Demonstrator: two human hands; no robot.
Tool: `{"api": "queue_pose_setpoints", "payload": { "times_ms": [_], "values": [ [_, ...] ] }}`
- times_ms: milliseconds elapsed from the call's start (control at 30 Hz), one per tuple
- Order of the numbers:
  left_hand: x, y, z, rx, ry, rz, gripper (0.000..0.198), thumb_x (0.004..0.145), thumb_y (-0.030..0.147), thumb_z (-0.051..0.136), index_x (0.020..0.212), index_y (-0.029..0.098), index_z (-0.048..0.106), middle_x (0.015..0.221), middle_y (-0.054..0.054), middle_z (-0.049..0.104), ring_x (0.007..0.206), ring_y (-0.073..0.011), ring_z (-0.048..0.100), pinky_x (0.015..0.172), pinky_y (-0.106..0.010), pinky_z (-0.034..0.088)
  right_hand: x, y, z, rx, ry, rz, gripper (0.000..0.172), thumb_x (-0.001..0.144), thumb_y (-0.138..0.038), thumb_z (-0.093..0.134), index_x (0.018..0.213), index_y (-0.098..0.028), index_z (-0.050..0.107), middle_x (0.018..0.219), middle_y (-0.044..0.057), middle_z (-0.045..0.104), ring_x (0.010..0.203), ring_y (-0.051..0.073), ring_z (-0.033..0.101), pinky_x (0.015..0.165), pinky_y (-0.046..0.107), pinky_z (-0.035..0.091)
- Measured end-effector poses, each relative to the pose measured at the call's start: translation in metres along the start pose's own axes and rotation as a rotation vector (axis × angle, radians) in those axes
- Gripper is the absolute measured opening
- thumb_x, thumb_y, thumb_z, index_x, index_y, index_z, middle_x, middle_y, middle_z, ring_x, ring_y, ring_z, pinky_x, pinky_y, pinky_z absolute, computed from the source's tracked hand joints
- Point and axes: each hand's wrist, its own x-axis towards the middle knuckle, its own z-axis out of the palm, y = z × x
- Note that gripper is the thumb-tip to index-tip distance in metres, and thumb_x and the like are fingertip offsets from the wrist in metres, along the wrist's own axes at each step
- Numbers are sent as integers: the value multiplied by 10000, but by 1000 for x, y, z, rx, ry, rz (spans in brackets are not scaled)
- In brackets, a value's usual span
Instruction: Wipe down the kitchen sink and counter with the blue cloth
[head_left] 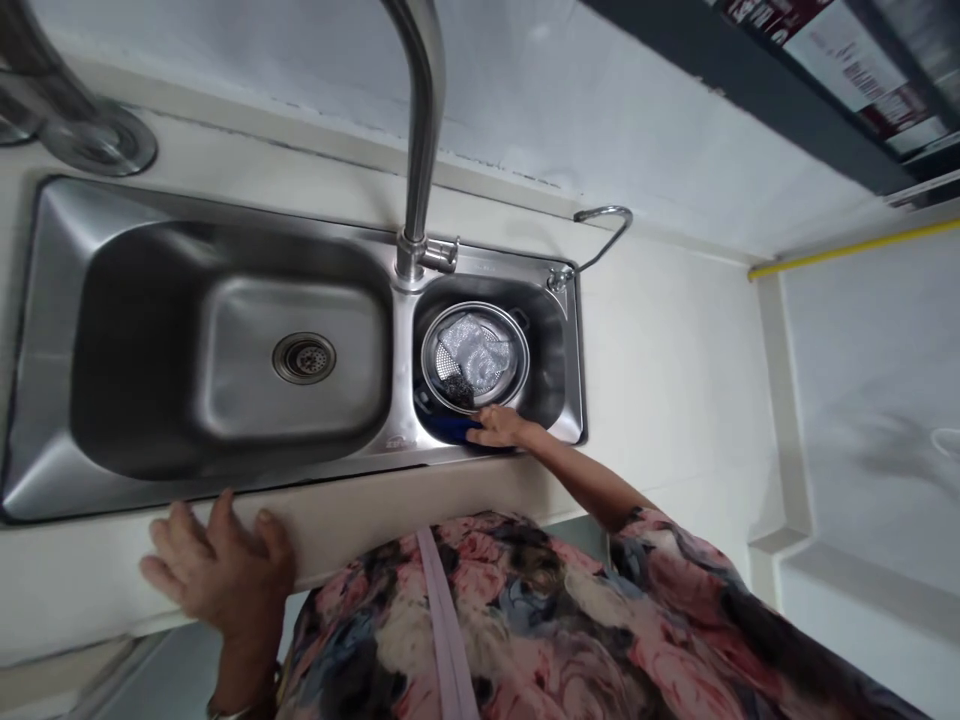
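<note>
My right hand [501, 427] reaches into the small right basin, its fingers closed at the end of a dark blue cloth-like thing [450, 428]. That blue thing lies along the basin's near wall, partly hidden. Just beyond my fingers is a round metal strainer [525, 350] with a perforated bottom. Inside the strainer are a silvery grey mesh cloth [476, 350] and a dark wire scrubber [457, 389]. My left hand [217, 560] rests on the counter's front edge, fingers spread, holding nothing.
The large left basin [232, 360] has a drain in its bottom. A tall faucet [424, 120] rises between the basins, and a thin curved spout [611, 225] stands at the back right corner. Pale counter [660, 360] extends rightward. A dark shelf [720, 90] hangs upper right.
</note>
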Motion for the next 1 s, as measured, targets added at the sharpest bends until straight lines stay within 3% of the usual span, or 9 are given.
{"api": "queue_pose_setpoints", "payload": {
  "times_ms": [167, 333, 500, 633, 700, 767, 867, 1000],
  "values": [
    [2, 0, -1, -11, 15, 22, 635, 973, 456, 622, 1454, 41, 616, 1595, -353, 479, 1557, -524, 386, 1206, -789, 339, -19, 51, 6, -256, -13, 233, 444, 1018, -439, 554, 1277, -168, 792, 1306, 178, 780, 1276, 352, 701, 1056, 454, 544],
    [-2, -8, 6, -39, 52, 35, 615, 964, 457, 641, 1467, 104, 611, 1628, -310, 471, 1570, -513, 373, 1208, -792, 323, -15, 83, -6, -409, 145, 292, 453, 902, -146, 604, 1320, -155, 779, 1455, 216, 690, 1506, 394, 491, 1282, 604, 314],
    [-1, -8, 7, -45, 63, 35, 602, 961, 444, 642, 1459, 108, 612, 1626, -315, 471, 1569, -523, 369, 1191, -810, 332, 2, 108, -63, -504, 374, 298, 474, 959, -104, 472, 1341, -126, 752, 1434, 244, 658, 1419, 411, 504, 1265, 670, 298],
    [0, -9, 7, -34, 72, 49, 613, 938, 462, 658, 1438, 107, 632, 1607, -318, 493, 1545, -533, 405, 1171, -817, 359, 19, 119, -119, -552, 581, 219, 534, 1045, -116, 306, 1380, -175, 718, 1531, 185, 592, 1371, 369, 489, 1259, 648, 297],
    [1, -12, 9, -30, 87, 53, 623, 920, 474, 663, 1436, 125, 641, 1612, -298, 502, 1531, -535, 427, 1165, -812, 370, 26, 123, -135, -570, 641, 165, 561, 1075, -135, 248, 1410, -197, 694, 1573, 155, 571, 1373, 356, 477, 1235, 646, 321],
    [0, -15, 10, -28, 110, 64, 635, 911, 469, 667, 1455, 143, 635, 1619, -283, 504, 1526, -535, 434, 1166, -809, 372, 30, 130, -137, -594, 675, 112, 563, 1085, -140, 242, 1466, -208, 652, 1615, 136, 546, 1403, 354, 460, 1215, 656, 338],
    [1, -18, 12, -31, 127, 93, 655, 899, 457, 680, 1487, 175, 617, 1633, -261, 499, 1523, -529, 441, 1169, -804, 374, 27, 145, -121, -618, 690, 74, 547, 1056, -104, 323, 1504, -201, 622, 1681, 116, 492, 1484, 348, 410, 1241, 658, 308],
    [4, -18, 12, -28, 136, 134, 685, 870, 454, 697, 1484, 162, 617, 1611, -277, 515, 1489, -550, 474, 1125, -814, 409, 11, 156, -90, -576, 741, 173, 524, 1046, -104, 358, 1471, -196, 651, 1643, 148, 531, 1486, 351, 395, 1220, 650, 292]
  ]
}}
